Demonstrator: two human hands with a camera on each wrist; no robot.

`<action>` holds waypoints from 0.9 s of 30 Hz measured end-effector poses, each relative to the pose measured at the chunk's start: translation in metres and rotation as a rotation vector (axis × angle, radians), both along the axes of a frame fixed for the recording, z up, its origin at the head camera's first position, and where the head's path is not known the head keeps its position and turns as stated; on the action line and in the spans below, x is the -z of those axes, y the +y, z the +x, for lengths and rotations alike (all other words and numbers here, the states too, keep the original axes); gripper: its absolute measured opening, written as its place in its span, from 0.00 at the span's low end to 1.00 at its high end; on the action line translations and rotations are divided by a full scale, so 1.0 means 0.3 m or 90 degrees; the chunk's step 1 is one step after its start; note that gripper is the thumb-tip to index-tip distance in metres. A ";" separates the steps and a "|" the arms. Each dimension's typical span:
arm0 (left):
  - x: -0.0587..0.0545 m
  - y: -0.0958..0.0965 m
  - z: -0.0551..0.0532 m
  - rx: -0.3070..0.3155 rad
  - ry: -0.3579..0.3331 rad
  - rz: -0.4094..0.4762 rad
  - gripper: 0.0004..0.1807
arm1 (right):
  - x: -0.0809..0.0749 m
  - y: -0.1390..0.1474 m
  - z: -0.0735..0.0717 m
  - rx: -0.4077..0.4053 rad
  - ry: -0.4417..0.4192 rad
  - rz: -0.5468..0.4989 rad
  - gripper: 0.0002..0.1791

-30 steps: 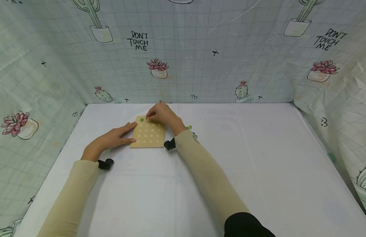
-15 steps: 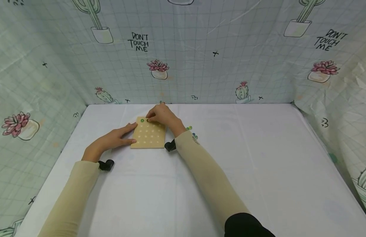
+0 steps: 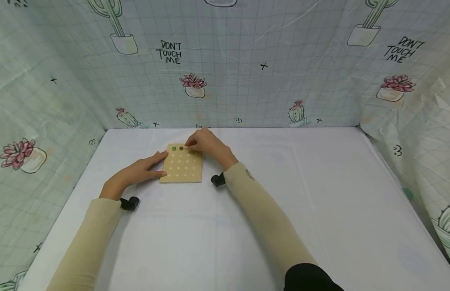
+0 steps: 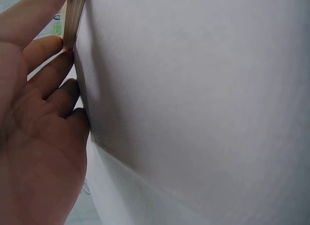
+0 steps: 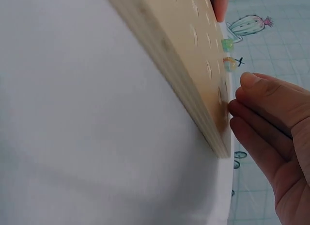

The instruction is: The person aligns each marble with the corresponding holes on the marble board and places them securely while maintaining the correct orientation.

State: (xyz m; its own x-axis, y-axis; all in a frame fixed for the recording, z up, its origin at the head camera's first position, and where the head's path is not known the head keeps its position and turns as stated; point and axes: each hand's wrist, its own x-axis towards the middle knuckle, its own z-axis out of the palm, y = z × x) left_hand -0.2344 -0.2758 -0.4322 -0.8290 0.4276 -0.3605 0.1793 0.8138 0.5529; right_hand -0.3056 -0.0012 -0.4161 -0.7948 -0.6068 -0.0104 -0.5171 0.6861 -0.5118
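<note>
A square pale wooden board with rows of shallow round hollows lies on the white table. Two marbles sit in its far row: a green marble at the corner and a darker marble beside it. The right wrist view shows that second marble as clear with orange in it. My left hand touches the board's left edge, thumb and fingers spread and fairly straight. My right hand hovers over the board's far right part, fingertips loosely bent near the surface, no marble visible between them.
The white-covered table extends forward and right of the board. Behind it hangs a cloth backdrop printed with potted cacti, and similar cloth encloses both sides. My right sleeve crosses the table to the right of the board.
My right hand has moved a little right, off the second marble, which now shows fully in its hollow. The loose marbles seen earlier are now hidden behind my right arm. My left hand stays put.
</note>
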 end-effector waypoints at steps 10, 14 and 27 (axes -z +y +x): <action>-0.002 0.000 0.005 -0.001 0.004 0.009 0.52 | -0.042 0.142 0.062 -0.035 0.020 0.020 0.13; -0.001 0.005 0.004 0.006 0.004 0.021 0.51 | -0.046 0.227 0.093 -0.032 0.020 0.018 0.14; -0.007 0.013 -0.005 0.013 -0.003 -0.010 0.53 | -0.034 0.471 0.226 0.026 0.006 -0.006 0.12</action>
State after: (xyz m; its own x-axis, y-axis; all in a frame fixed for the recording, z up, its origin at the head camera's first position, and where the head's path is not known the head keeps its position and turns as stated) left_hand -0.2359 -0.2719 -0.4302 -0.8186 0.4389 -0.3705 0.1939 0.8183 0.5411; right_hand -0.2378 0.1400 -0.4059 -0.8192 -0.5734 0.0028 -0.4932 0.7022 -0.5135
